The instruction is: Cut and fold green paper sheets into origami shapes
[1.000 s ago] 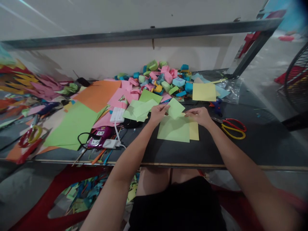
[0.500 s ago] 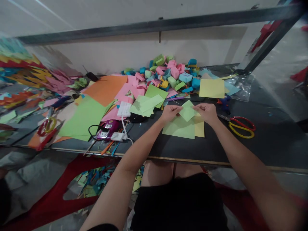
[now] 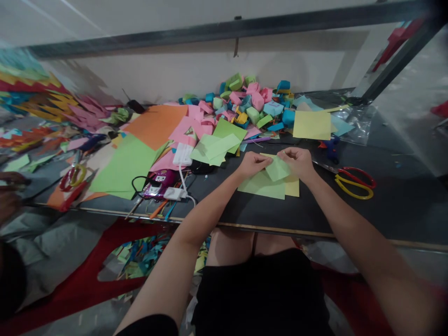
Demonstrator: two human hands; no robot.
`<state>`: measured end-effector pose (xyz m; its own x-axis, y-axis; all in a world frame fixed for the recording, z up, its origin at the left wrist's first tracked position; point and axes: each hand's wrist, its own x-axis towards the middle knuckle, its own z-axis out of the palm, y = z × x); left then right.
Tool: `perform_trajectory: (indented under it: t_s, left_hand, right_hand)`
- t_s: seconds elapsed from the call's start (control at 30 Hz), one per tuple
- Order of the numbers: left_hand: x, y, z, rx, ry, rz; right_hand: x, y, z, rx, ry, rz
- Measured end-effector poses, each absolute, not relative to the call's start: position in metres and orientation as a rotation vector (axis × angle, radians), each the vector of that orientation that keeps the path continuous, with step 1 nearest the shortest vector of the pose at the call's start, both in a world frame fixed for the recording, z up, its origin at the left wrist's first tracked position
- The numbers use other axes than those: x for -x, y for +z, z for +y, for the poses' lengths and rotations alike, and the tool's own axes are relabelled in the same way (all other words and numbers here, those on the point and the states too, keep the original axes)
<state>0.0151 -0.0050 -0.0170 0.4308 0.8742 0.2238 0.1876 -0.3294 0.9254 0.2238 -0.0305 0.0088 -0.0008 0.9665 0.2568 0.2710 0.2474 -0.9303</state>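
Observation:
A small light green square of paper (image 3: 279, 170) is held up between my two hands. My left hand (image 3: 255, 164) pinches its left corner between thumb and fingers. On the other side, my right hand (image 3: 297, 161) is closed on its upper right edge. Below the square lie a larger light green sheet (image 3: 261, 185) and a yellow sheet (image 3: 293, 185), flat on the dark table (image 3: 395, 205). Red and yellow handled scissors (image 3: 355, 182) rest to the right of my right hand.
Folded paper pieces (image 3: 255, 105) are heaped by the wall. Yellow paper (image 3: 312, 125) lies at the back right. Left of me are green sheets (image 3: 122, 168), a purple power strip (image 3: 160, 182) with cables, and more scissors (image 3: 73, 177). Another person's hand (image 3: 10, 196) shows at the far left.
My hands have tilted the small green square, and its upper corner now bends over near my right fingers. Another person's hand has come into view at the far left.

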Motion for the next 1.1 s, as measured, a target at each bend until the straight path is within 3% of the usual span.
perform_trajectory:
  t_s: [0.6,0.83,1.1]
  left_hand:
    - [-0.025,-0.008,-0.021,-1.98,1.105,1.018]
    - [-0.024,-0.01,-0.016,-1.856,1.154,1.036]
    - [-0.024,-0.012,-0.009,-1.807,1.122,1.012]
  right_hand:
    - [-0.223,0.016,-0.039,1.242,0.611,-1.712]
    - [-0.229,0.009,-0.034,1.244,0.844,-1.551]
    - [-0.233,0.011,-0.032,1.263,0.793,-1.567]
